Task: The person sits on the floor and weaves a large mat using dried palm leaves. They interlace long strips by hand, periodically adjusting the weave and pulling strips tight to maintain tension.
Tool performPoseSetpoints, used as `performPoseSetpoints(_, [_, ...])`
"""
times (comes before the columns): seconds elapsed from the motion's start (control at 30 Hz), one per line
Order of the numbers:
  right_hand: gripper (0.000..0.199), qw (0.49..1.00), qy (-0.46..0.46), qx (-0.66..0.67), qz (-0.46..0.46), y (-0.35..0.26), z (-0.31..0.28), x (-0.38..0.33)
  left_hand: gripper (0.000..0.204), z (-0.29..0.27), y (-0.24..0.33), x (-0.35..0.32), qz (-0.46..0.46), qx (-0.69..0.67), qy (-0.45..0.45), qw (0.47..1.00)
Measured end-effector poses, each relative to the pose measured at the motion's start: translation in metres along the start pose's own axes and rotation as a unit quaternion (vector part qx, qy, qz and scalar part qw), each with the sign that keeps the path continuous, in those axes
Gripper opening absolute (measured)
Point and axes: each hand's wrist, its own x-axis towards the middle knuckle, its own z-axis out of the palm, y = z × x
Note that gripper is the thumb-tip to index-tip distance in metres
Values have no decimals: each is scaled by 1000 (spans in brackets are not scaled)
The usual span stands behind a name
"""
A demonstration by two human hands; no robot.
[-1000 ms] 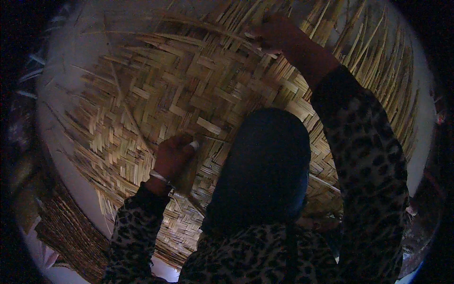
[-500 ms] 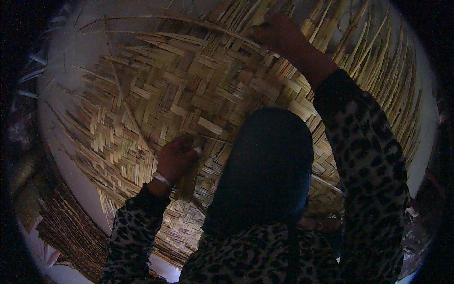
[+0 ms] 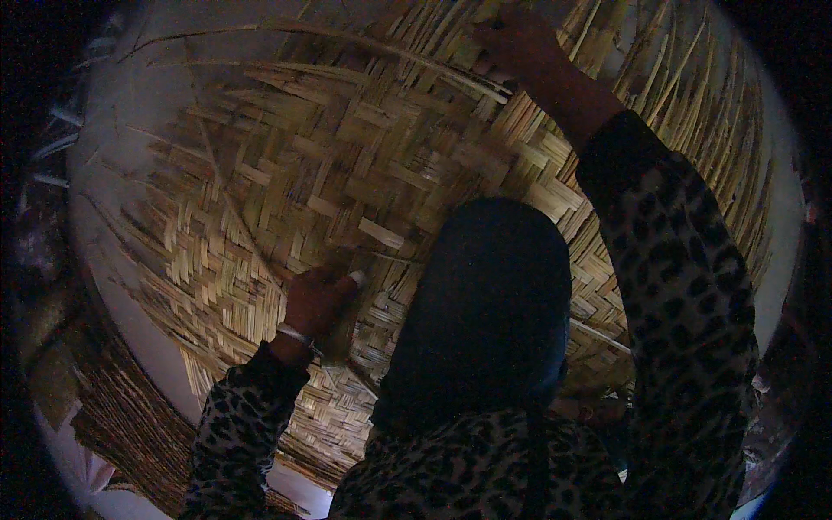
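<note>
A large mat of flat, straw-coloured strips [image 3: 321, 173] in a diagonal weave spreads under my hands. My left hand [image 3: 319, 299], fingers curled closed, rests on its middle left. A long thin strip [image 3: 227, 195] runs from the upper left into that hand. At the far edge, my right hand [image 3: 524, 48] is over the loose strips with its fingers bent together; what they hold is too dim to make out. Just below it ends a long curved strip [image 3: 373, 43] lying across the mat. A dark head covering [image 3: 485, 303] hides the mat's near middle.
Unwoven strip ends [image 3: 685, 113] fan out at the far right, and shorter ends stick out at the left edge. A bundle of dark brown stalks [image 3: 139, 425] lies at the lower left, beside the pale surface [image 3: 165, 360] under the mat.
My right hand has moved slightly up, away from the end of the curved strip, which now shows. The left hand has barely shifted.
</note>
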Motion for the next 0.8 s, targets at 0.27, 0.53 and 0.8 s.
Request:
performPoseSetpoints(0.27, [33,997,0,-77,2,0,-19,17,42,-4,7,12,10,10,12,1000])
performPoseSetpoints(0.53, [32,988,-10,-157,4,-1,-37,32,43,-12,10,11,-115,-141,-35,983])
performPoseSetpoints(0.8, [32,982,-14,-188,6,-2,-41,30,41,-1,-5,8,-133,-229,-28,964])
